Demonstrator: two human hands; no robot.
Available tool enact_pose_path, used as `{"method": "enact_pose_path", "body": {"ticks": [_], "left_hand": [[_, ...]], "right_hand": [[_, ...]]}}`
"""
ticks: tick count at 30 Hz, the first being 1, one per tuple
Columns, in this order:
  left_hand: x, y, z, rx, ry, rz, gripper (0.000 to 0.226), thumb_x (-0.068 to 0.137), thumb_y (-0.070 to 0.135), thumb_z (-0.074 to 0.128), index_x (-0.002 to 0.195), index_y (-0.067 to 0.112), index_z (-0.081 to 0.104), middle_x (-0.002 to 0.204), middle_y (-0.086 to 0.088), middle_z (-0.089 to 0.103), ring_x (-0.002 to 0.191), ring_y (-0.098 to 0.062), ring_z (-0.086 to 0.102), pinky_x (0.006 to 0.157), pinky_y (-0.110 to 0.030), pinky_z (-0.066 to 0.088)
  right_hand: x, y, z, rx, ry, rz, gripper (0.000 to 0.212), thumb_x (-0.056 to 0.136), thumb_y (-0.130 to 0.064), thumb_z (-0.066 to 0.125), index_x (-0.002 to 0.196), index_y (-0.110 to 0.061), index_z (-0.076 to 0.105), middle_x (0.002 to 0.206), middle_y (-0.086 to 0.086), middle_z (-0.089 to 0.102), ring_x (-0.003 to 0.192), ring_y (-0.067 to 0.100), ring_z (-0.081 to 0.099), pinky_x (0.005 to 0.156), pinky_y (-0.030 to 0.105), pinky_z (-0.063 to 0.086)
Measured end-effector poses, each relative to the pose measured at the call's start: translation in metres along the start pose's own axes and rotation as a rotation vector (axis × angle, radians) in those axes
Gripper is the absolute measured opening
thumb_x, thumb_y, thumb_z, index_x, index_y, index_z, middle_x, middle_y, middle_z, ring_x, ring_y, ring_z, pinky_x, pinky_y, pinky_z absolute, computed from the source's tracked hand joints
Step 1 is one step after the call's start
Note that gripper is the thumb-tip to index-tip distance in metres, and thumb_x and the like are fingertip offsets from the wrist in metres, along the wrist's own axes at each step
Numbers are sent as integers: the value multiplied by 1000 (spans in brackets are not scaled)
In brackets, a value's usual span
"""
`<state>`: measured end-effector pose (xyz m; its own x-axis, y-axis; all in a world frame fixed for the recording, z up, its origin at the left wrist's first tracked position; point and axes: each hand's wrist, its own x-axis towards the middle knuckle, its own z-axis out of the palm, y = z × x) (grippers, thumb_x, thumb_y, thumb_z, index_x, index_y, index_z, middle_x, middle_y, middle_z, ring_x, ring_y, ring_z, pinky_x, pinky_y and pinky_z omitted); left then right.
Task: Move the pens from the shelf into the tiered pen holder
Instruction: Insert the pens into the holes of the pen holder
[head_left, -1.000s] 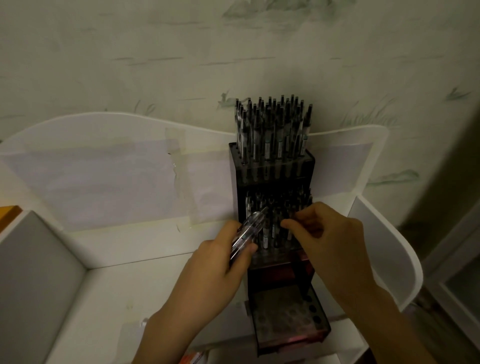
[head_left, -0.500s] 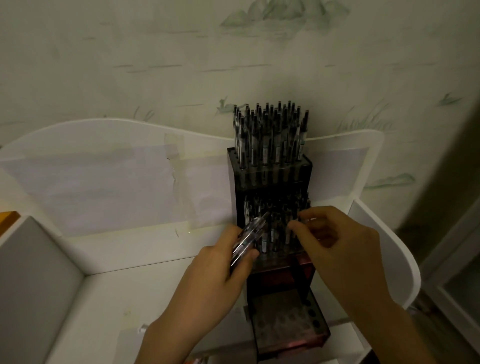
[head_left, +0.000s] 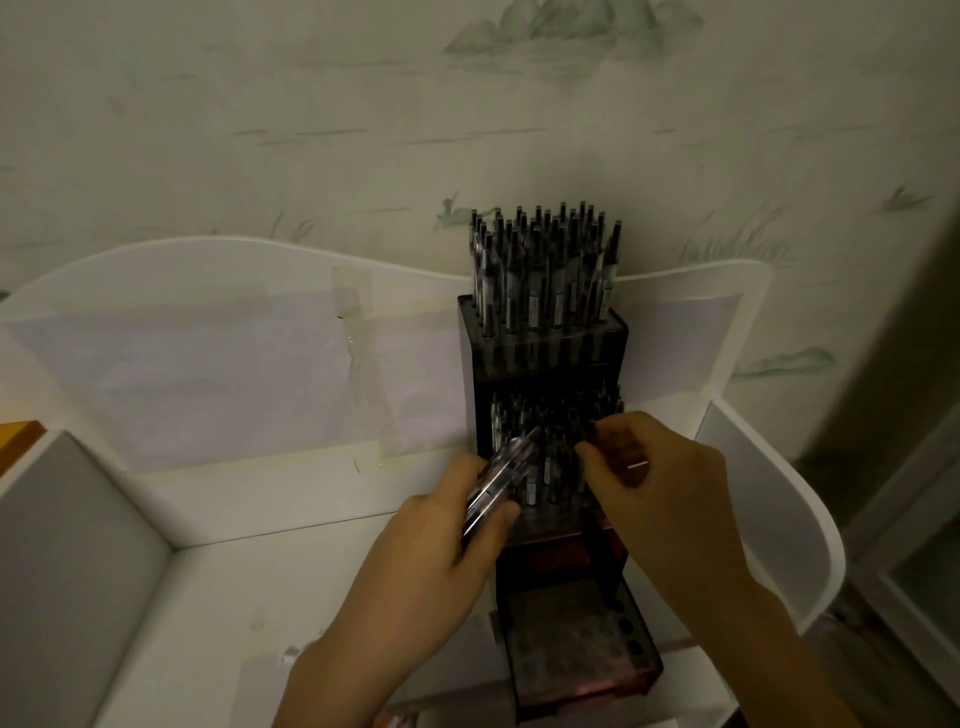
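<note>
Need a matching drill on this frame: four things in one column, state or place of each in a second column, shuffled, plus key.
Things
1. top tier of the pen holder
2. bottom tier
3. left hand
4. right hand

States
A. fingers curled at the middle tier
B. packed with upright pens
C. grips a bundle of pens
D. open holes, no pens showing

Pairs: 1-B, 2-D, 3-C, 4-A
</note>
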<state>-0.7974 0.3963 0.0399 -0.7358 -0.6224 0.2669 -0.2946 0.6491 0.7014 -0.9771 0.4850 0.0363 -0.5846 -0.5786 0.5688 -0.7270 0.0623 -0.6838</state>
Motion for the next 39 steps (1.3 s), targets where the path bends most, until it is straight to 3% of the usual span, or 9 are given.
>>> {"method": "enact_pose_path", "body": {"ticks": [4, 8, 13, 17, 21, 26, 31, 35, 39], "left_hand": [[1, 1, 0, -6, -2, 4, 7, 95, 42, 51, 95, 37, 47, 68, 15, 58, 52, -9, 51, 46, -18, 30], [2, 3, 0, -17, -9, 10, 7, 95, 41, 51, 94, 36, 47, 66, 15, 57, 51, -8, 50, 46, -17, 30], [2, 5, 3, -33, -25, 23, 8, 95, 41, 52, 93, 39, 45, 66, 16, 57, 51, -8, 51, 45, -16, 30], [4, 7, 8, -59, -51, 39, 7, 95, 41, 52, 95, 42, 46, 65, 14, 58, 52, -8, 52, 47, -16, 33], [6, 7, 12, -62, -71, 52, 9, 95, 41, 51, 104, 41, 48, 68, 18, 58, 56, -6, 55, 49, -14, 33], [6, 9, 16, -53, -80, 71, 18, 95, 41, 51, 112, 37, 50, 67, 10, 60, 56, -9, 57, 47, -19, 38], [7, 12, 18, -59, -96, 64, 16, 96, 40, 53, 111, 35, 50, 65, 10, 57, 54, -6, 54, 48, -15, 33], [6, 11, 17, -42, -107, 58, 6, 96, 40, 54, 96, 37, 49, 67, 18, 57, 54, -4, 52, 47, -18, 31], [4, 5, 14, -1, -115, 34, 13, 96, 41, 52, 86, 41, 43, 68, 25, 56, 56, -2, 50, 49, -17, 29]], "right_hand": [[-4, 1, 5, 21, -17, 47, 12, 83, -20, 75, 89, -26, 67, 74, -25, 61, 79, -7, 63, 68, 4, 50], [-3, 0, 0, 11, -24, 89, 14, 82, -24, 76, 95, -21, 72, 75, -19, 66, 71, -4, 65, 71, 15, 56], [-9, -16, -15, 84, 27, 79, 24, 77, -30, 78, 97, -20, 72, 72, -16, 68, 70, -1, 66, 62, 10, 53], [-16, -32, -12, 321, -180, 173, 34, 70, -45, 72, 98, -24, 72, 76, -15, 71, 70, 5, 69, 60, 18, 56], [-15, -35, -7, 502, -294, 255, 14, 80, -26, 72, 94, -23, 72, 76, -4, 74, 64, 9, 69, 55, 18, 52], [-13, -33, -9, 649, -333, 357, 12, 84, -11, 69, 95, -10, 70, 74, 4, 71, 53, 12, 61, 50, 26, 52], [-13, -31, -11, 669, -269, 365, 8, 84, -9, 68, 92, -10, 69, 62, 4, 66, 45, 14, 52, 46, 26, 48], [-9, -30, -21, 717, -160, 426, 6, 83, -12, 67, 87, -7, 69, 57, 1, 60, 45, 17, 46, 44, 26, 43], [7, -30, -48, 762, 60, 412, 8, 81, -14, 66, 85, -9, 69, 67, 5, 67, 56, 21, 59, 53, 28, 52]]}}
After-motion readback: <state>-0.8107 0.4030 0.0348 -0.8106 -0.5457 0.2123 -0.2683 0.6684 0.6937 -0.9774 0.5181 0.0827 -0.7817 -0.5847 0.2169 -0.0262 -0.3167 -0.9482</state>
